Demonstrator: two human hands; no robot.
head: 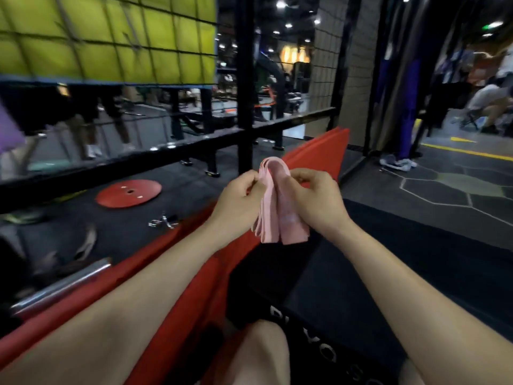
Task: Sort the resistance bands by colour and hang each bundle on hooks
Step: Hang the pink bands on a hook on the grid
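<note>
In front of the knees, left hand (241, 191) & right hand (313, 195) both pinch a folded pink band bundle (277, 207) upright, so pink looks sorted but not yet hung; no hooks in view.

- Dark rubber floor (433, 245) with pale hexagon lines and a yellow stripe (460, 151) at right.
- Black steel rack frame (245, 87) running across the middle.
- Yellow padded panel (105, 37) behind black netting, upper left.
- Red weight plate (128, 193) flat on the floor.
- Small ceiling lights (281, 4) in the dim hall behind.
</note>
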